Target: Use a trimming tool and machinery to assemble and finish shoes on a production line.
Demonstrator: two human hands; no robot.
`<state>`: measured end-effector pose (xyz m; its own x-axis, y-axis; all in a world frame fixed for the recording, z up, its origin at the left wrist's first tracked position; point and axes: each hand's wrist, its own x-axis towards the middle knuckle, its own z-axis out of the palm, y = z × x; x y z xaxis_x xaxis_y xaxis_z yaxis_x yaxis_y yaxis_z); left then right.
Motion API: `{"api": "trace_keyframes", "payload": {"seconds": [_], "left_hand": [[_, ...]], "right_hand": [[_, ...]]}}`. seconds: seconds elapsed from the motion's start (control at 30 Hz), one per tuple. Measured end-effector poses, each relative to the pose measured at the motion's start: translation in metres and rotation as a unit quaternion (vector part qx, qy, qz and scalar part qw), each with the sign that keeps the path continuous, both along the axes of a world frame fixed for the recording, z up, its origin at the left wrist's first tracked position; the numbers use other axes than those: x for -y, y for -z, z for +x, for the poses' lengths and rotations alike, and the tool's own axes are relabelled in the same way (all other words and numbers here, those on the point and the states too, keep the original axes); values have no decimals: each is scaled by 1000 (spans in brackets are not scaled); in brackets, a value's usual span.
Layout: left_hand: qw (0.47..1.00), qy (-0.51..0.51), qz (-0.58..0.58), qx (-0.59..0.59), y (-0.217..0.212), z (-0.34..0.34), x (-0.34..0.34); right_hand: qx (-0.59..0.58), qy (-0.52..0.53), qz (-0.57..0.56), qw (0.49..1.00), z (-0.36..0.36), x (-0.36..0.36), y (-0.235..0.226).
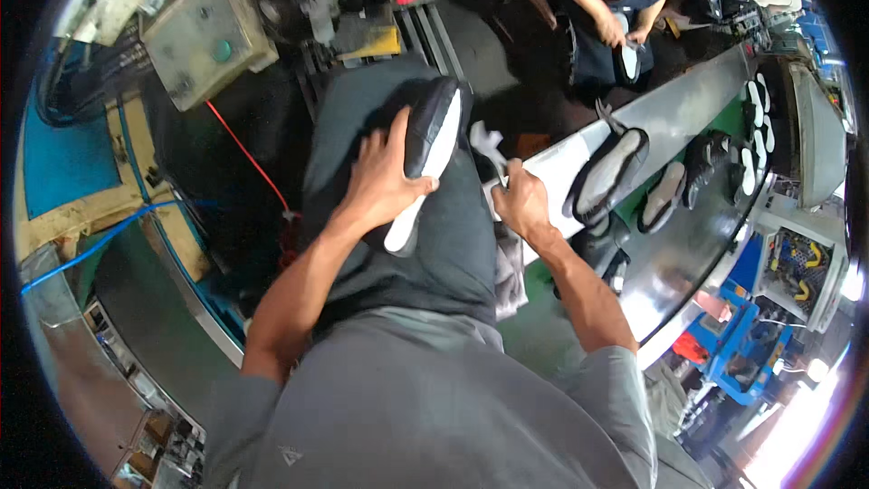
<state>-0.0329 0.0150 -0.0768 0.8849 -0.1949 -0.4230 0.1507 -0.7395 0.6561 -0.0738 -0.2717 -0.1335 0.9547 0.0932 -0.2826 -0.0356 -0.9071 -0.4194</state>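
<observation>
A black shoe (433, 122) with a white sole side rests across my lap, on my dark trousers. My left hand (385, 177) is closed round its middle, with the thumb over the white sole. In my right hand (523, 199), just right of the shoe, is a pair of metal pincers (489, 140), the silver head pointing up and away from me. The pincers' head stands apart from the shoe. My right fingers wrap round the handles, so most of the handles are hidden.
On the right runs a metal-edged bench (697, 95) with several black shoes (611, 177) and white soles (759, 104). Another person (608, 0) works on a shoe at the far right. A machine control box (204, 41) stands at the far left. A red cable (237, 140) hangs below it.
</observation>
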Motion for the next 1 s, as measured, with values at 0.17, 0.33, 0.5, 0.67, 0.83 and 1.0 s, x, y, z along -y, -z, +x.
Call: {"api": "trace_keyframes", "payload": {"seconds": [0.17,0.33,0.5,0.67,0.83,1.0], "left_hand": [[990,101,11,94,-42,-17,7],[944,240,53,221,-47,-18,9],[893,379,16,243,-65,-4,-21],[922,292,7,255,-64,35,-97],[967,-141,-189,96,-30,26,-201],[943,-242,-115,197,19,21,-194]], "right_hand": [[-33,164,-34,985,-110,41,46],[48,159,-37,985,-114,35,1],[140,-221,48,964,-13,-42,-126],[-188,-82,119,971,21,-98,-99],[-231,30,214,949,16,-151,-98],[-157,-53,252,953,22,-171,-117]]}}
